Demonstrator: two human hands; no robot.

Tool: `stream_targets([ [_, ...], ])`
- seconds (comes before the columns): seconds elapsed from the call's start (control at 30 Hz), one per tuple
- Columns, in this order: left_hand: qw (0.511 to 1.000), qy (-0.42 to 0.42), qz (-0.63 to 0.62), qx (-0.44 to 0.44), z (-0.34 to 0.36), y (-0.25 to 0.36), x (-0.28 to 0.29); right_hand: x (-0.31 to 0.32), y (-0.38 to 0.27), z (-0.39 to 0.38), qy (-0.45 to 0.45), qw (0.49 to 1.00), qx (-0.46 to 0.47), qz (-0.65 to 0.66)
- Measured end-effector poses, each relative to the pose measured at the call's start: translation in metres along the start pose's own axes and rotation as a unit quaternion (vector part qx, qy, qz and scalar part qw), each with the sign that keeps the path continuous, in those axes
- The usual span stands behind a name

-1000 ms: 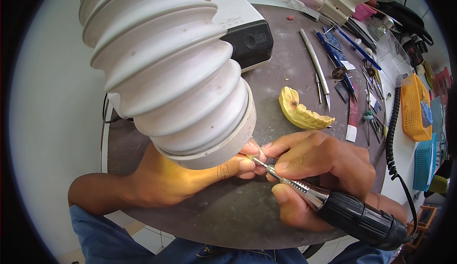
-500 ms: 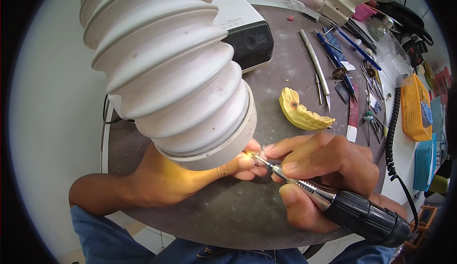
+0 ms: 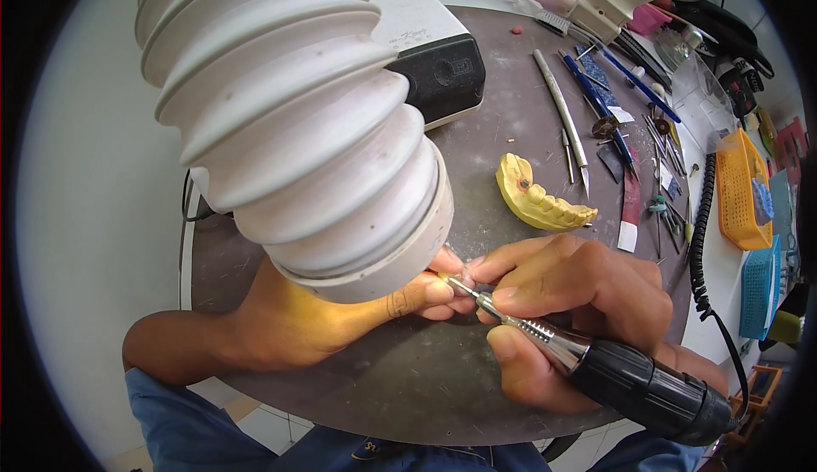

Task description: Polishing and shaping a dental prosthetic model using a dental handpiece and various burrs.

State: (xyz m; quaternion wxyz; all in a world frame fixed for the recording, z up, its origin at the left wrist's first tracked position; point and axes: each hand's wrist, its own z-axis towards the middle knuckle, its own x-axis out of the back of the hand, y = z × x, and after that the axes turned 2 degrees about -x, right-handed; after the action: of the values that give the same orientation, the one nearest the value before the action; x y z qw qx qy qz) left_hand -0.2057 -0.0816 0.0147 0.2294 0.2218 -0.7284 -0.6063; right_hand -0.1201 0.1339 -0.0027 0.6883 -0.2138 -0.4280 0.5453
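Observation:
My left hand [image 3: 332, 327] reaches in from the left and pinches a small yellowish piece [image 3: 444, 277] between thumb and fingers. The fingertips cover most of it, so its exact shape cannot be made out. In my right hand [image 3: 596, 297] is a black and silver rotary handpiece [image 3: 651, 387], held like a pen. Its thin metal bur points left and meets the small piece, or nearly so. My right fingertips rest close against the left ones. A yellow dental cast [image 3: 545, 204] with a row of teeth lies just beyond my right hand.
A wide white ribbed hose [image 3: 289, 131] hangs over my left hand and hides part of it. Behind stands a white and black machine [image 3: 442, 72]. A slim knife [image 3: 562, 110], blue-handled tools [image 3: 587, 85] and small burs lie at right, near a coiled cord [image 3: 703, 234] and yellow basket [image 3: 740, 191].
The handpiece and my right hand have shifted slightly left, with the bur further in at the left fingertips. Hose and tabletop things sit slightly further left in the picture.

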Motion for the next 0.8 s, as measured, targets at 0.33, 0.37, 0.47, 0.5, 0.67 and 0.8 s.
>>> stream_targets([
  [0.33, 0.999, -0.040, 0.006, -0.014, 0.007, -0.003, 0.000, 0.002, 0.001, -0.001, 0.009, 1.000, -0.007, -0.016],
  [0.37, 0.999, -0.038, -0.004, -0.008, 0.005, -0.001, -0.001, 0.001, -0.001, -0.001, 0.007, 1.000, -0.009, -0.014],
  [0.47, 0.999, -0.032, -0.005, -0.001, 0.000, 0.000, 0.000, -0.004, 0.002, 0.001, 0.014, 1.000, 0.003, 0.007],
  [0.5, 0.999, -0.032, 0.002, -0.002, -0.001, 0.000, 0.001, -0.005, 0.003, 0.002, 0.013, 1.000, 0.004, 0.011],
  [0.67, 0.999, -0.036, -0.004, 0.003, 0.000, 0.002, -0.001, -0.001, -0.001, -0.001, 0.012, 1.000, -0.007, 0.004],
  [0.8, 0.998, -0.055, 0.014, -0.014, 0.001, 0.001, 0.001, 0.000, -0.001, 0.000, 0.006, 1.000, -0.001, -0.013],
])
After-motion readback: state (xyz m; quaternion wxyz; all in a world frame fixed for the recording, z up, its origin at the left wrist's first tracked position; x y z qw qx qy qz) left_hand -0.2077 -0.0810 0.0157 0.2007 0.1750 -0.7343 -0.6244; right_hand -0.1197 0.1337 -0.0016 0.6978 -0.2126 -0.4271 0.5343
